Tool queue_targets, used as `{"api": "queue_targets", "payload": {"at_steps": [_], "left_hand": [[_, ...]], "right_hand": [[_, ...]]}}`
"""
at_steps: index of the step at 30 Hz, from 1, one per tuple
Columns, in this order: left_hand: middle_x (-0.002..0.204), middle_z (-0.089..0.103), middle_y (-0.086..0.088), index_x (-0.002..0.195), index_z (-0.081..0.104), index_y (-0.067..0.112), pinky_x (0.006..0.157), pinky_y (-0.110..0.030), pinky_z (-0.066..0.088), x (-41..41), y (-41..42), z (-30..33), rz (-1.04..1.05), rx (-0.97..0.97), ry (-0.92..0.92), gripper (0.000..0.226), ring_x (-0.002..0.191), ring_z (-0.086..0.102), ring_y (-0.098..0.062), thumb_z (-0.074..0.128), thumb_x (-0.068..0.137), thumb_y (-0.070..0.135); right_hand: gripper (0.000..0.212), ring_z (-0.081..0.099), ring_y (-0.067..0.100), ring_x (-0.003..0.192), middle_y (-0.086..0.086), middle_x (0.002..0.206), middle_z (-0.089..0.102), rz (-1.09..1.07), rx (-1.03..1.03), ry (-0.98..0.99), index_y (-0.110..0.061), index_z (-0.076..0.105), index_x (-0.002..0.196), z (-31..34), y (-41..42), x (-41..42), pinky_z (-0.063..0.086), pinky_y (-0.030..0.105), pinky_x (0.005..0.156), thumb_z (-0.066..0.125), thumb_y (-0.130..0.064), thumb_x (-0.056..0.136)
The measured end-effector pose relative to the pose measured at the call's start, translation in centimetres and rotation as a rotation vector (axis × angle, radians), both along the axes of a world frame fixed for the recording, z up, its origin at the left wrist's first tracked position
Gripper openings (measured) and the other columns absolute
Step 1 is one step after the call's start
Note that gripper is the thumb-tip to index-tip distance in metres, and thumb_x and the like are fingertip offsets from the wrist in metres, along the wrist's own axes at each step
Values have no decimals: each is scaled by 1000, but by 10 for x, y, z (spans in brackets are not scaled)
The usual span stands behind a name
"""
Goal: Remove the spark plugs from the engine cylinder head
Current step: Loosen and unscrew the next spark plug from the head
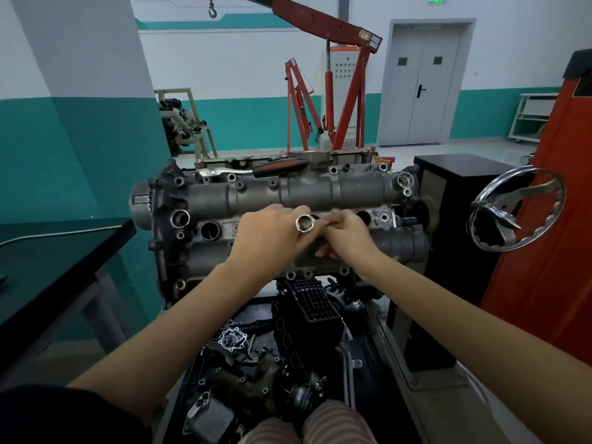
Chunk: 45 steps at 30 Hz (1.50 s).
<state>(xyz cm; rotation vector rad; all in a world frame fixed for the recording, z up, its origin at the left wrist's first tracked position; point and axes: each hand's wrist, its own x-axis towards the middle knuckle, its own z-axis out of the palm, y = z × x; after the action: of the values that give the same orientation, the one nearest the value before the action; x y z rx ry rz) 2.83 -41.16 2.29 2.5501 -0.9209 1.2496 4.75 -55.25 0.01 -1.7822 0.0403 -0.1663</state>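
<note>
The grey engine cylinder head (243, 193) sits on a stand in front of me, with round spark plug wells along its middle; one open well (209, 230) shows at the left and another (363, 217) at the right. My left hand (269, 235) grips a silver spark plug socket (305, 223), its open hex end facing me. My right hand (347, 237) pinches something small right next to the socket; what it is stays hidden by the fingers. Both hands hover over the middle wells and cover them.
A ratchet wrench (256, 169) with a red-black handle lies on the head's far side. A tray of engine parts (262, 357) sits below. A steel handwheel (515, 208) juts out at right, a black table (64, 251) at left, red engine cranes (339, 91) behind.
</note>
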Motion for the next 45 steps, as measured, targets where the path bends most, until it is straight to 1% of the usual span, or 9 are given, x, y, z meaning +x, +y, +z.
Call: {"api": "queue_targets", "payload": {"at_steps": [3,5,8,11,16,26,34,38,45], "left_hand": [[51,32,9,62,39,22,41,-20,12,10,-6,0,114,27,42,40,47,46,-18,51,92,44],[48,29,9,54,34,25,42,-23,15,19,-10,3,207,-33,115,48,45,35,-13,40,95,50],[55,37,7,63,43,24,44,-25,19,21,-15,3,186,-15,171,44,56,43,-15,35,94,54],[84,50,5,88,48,19,58,-29,36,18,-3,-4,-11,-2,203,30,83,49,-15,46,92,48],[110,62,4,117,60,9,92,-18,43,5,1,-5,-472,-220,297,29,105,55,-7,61,89,12],[90,73,-4,99,71,5,75,-29,52,23,-9,-12,-439,-360,283,17,82,67,-12,67,83,9],[84,72,-2,95,72,8,78,-31,50,25,-13,-17,-363,-363,300,14,76,64,-11,70,82,12],[102,70,-4,114,65,8,81,-22,45,25,-9,-19,-374,-235,312,29,94,62,-15,63,85,2],[95,71,-7,104,70,4,79,-24,47,27,-11,-19,-371,-318,285,22,88,65,-18,68,82,4]], "right_hand": [[32,60,12,78,4,104,55,70,-562,-251,-14,46,108,-9,0,4,49,24,64,65,-23,84],[35,52,12,91,-1,103,53,20,-751,-383,-17,50,104,-13,2,10,46,32,74,68,-33,79],[8,54,15,81,-3,87,56,-66,-598,-463,-18,52,85,-10,2,17,46,36,67,59,-21,83],[20,53,19,72,-4,74,54,-51,-604,-471,-23,45,71,-16,-1,24,39,32,60,58,-15,84],[7,60,25,82,7,84,64,-53,-551,-485,-7,60,86,-21,-3,31,47,37,71,63,-12,82],[35,54,19,69,-7,69,53,-51,-430,-518,-31,34,70,-18,-3,22,42,37,59,64,-15,78],[36,44,13,59,-7,61,47,-57,-395,-529,-28,35,66,-23,-4,26,36,35,56,57,-2,79],[11,55,25,70,2,69,57,-56,-475,-502,-12,46,78,-25,-4,30,38,36,57,56,-10,80],[22,49,16,67,-13,66,49,-100,-549,-471,-27,36,85,-28,0,32,26,22,51,56,-20,80]]}}
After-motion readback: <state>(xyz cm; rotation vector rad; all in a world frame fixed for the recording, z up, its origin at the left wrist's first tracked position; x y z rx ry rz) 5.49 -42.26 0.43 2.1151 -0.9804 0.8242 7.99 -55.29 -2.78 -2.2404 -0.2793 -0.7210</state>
